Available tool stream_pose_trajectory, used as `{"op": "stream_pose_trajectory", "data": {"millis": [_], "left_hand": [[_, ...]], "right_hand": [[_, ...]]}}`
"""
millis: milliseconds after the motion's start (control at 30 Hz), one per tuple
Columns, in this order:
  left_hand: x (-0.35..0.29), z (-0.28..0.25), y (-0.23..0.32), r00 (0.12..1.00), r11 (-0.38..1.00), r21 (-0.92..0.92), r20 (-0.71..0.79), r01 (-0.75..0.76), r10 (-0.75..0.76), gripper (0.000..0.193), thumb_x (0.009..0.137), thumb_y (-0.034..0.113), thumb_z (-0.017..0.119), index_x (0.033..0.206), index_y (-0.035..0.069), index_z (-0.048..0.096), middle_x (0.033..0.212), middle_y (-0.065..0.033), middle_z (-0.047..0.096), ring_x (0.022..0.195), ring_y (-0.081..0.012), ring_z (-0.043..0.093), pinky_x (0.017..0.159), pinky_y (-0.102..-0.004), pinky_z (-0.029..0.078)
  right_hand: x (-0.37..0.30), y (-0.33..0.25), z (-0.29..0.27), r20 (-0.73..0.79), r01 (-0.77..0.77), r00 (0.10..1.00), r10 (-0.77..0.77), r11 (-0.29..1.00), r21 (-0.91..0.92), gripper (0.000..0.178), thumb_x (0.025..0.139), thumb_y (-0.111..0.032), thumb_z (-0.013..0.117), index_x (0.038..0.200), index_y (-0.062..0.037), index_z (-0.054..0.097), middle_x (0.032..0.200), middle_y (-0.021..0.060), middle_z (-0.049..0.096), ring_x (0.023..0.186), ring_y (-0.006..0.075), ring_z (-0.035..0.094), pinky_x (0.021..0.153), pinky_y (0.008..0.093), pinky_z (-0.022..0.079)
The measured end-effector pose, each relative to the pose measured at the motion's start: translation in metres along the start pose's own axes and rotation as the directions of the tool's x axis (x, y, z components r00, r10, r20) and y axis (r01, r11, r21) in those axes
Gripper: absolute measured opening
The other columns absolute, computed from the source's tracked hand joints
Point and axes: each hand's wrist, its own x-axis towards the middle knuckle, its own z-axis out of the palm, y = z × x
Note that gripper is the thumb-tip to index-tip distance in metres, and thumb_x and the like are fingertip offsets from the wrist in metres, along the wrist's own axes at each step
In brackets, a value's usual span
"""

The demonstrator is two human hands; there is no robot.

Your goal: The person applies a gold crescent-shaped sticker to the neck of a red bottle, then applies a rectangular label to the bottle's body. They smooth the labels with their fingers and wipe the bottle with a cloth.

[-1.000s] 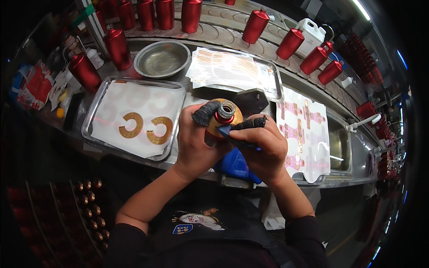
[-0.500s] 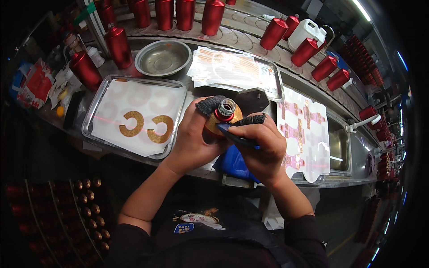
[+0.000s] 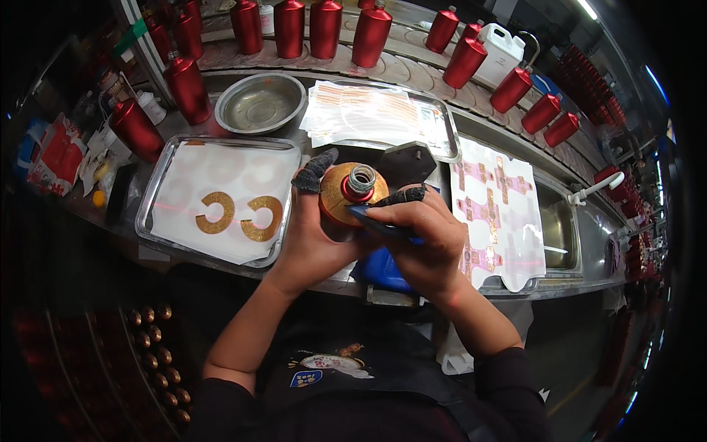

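My left hand (image 3: 305, 239) is wrapped round a red metallic bottle (image 3: 351, 194) with an uncapped threaded neck, turned up toward me. A gold ring-shaped decal (image 3: 335, 184) covers its shoulder. Dark cloth covers sit on some fingertips of both hands; the covered left finger rests at the bottle's far left side. My right hand (image 3: 434, 239) pinches a dark blue flat tool (image 3: 359, 211), perhaps a scraper, its tip against the gold shoulder below the neck. On a metal tray (image 3: 143, 210) to the left lie two gold C-shaped decals (image 3: 213, 227) on white sheets.
A metal bowl (image 3: 298, 107) and a tray of printed sheets (image 3: 353, 110) stand behind my hands. Pink-and-gold decal sheets (image 3: 482, 221) lie right, beside a sink (image 3: 561, 236). Red bottles (image 3: 374, 37) line the conveyor behind. A blue object (image 3: 387, 269) sits below my hands.
My left covered finger has moved off the bottle's shoulder to the left, baring more gold decal. The tool stays against the shoulder. The view has shifted slightly, and conveyor bottles appear farther right.
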Motion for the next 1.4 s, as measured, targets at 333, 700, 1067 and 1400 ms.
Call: {"op": "stream_pose_trajectory", "data": {"millis": [333,700,1067,1400], "left_hand": [[-0.006,-0.007,-0.002,0.999,0.985,0.170,0.045,0.019,-0.028,0.081,0.073,0.031,0.088,0.138,0.004,0.048,0.135,-0.0190,0.047,0.124,-0.0368,0.051,0.105,-0.0441,0.043],[-0.015,0.008,-0.009,0.963,0.877,0.437,-0.073,-0.202,0.259,0.085,0.066,0.019,0.092,0.138,0.004,0.051,0.133,-0.0150,0.044,0.122,-0.0319,0.051,0.102,-0.0391,0.046],[-0.002,-0.014,0.000,1.000,0.956,0.294,-0.016,-0.003,0.008,0.080,0.060,0.017,0.094,0.129,0.006,0.055,0.127,-0.0138,0.052,0.118,-0.0312,0.056,0.100,-0.0397,0.047],[0.026,-0.044,0.003,0.950,0.996,0.011,0.300,0.087,-0.087,0.076,0.060,0.017,0.094,0.127,0.006,0.061,0.126,-0.0100,0.062,0.118,-0.0244,0.061,0.102,-0.0352,0.047]], "right_hand": [[0.000,0.000,0.002,0.011,-0.038,0.999,0.039,0.998,-0.043,0.040,0.061,0.009,0.072,0.098,-0.0057,0.072,0.083,0.0090,0.063,0.075,0.0296,0.058,0.069,0.0367,0.047],[-0.014,-0.006,0.006,-0.117,0.019,0.992,-0.045,0.977,-0.213,0.038,0.063,0.008,0.071,0.099,-0.0054,0.071,0.082,0.0079,0.062,0.072,0.0288,0.060,0.067,0.0368,0.049],[-0.007,0.004,-0.007,0.086,-0.069,0.995,0.057,0.986,0.149,0.028,0.072,0.003,0.072,0.099,-0.0026,0.071,0.084,0.0100,0.067,0.074,0.0224,0.065,0.070,0.0317,0.050],[0.030,0.058,-0.010,0.207,-0.514,0.857,0.471,0.808,0.288,0.026,0.083,-0.015,0.078,0.100,0.0011,0.066,0.088,0.0030,0.066,0.084,0.0093,0.061,0.078,0.0250,0.050]]}}
